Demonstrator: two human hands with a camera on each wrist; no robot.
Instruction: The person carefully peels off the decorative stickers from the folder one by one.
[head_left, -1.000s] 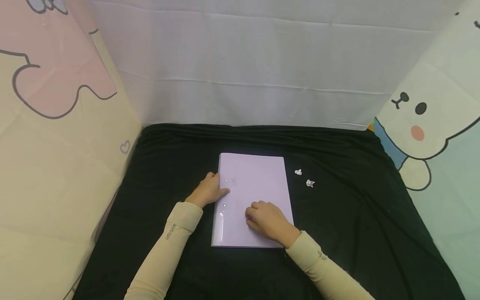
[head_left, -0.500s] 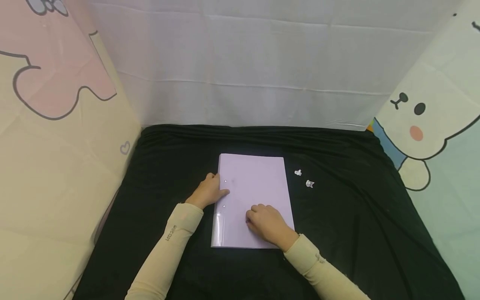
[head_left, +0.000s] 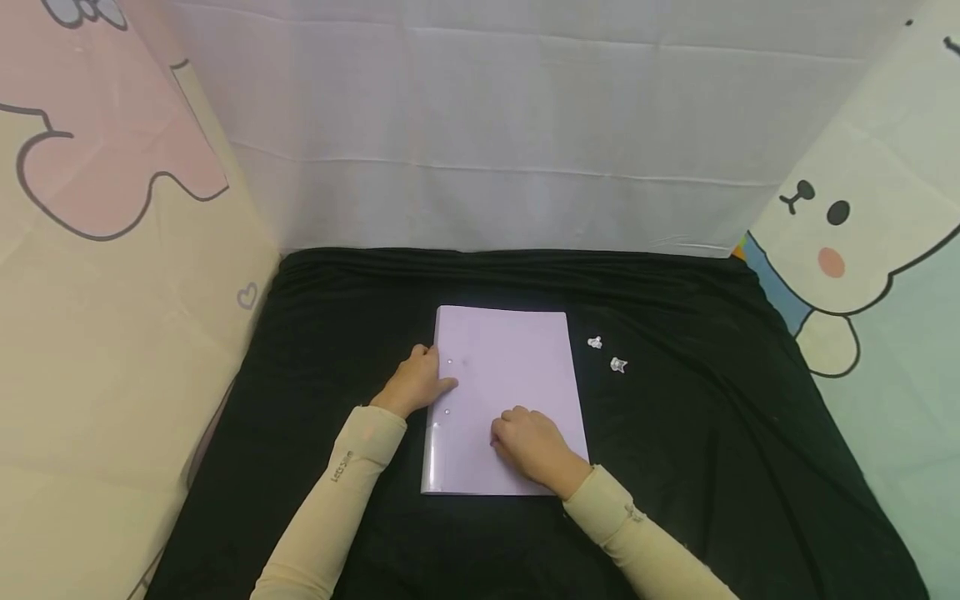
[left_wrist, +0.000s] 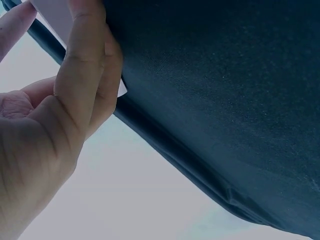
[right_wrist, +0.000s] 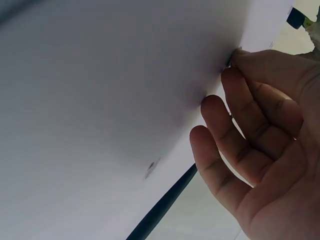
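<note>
A lilac ring binder or folder [head_left: 517, 358] lies on the black cloth, two small round rivets near its left edge. At the spine side, my left hand [head_left: 411, 383] holds that edge, its thumb lying over the cover. In the left wrist view, fingers [left_wrist: 82, 65] of this hand reach along a pale edge of the folder [left_wrist: 56, 17]. My right hand [head_left: 540, 450] is over the lower middle of the cover, fingers curled. Seen by the right wrist camera, its thumb and index fingertips meet close to the cover [right_wrist: 110, 115]; a dark spot shows there, object or shadow unclear.
Two small whitish figure-shaped pieces [head_left: 595, 342] lie to the right of the folder on the black cloth [head_left: 720, 433]. A white sheet [head_left: 480, 125] hangs behind the table, and printed cartoon panels [head_left: 862, 250] flank it on both sides.
My right wrist and forearm have shifted very slightly left. Both hands stay at about the same places on the folder, which looks unmoved.
</note>
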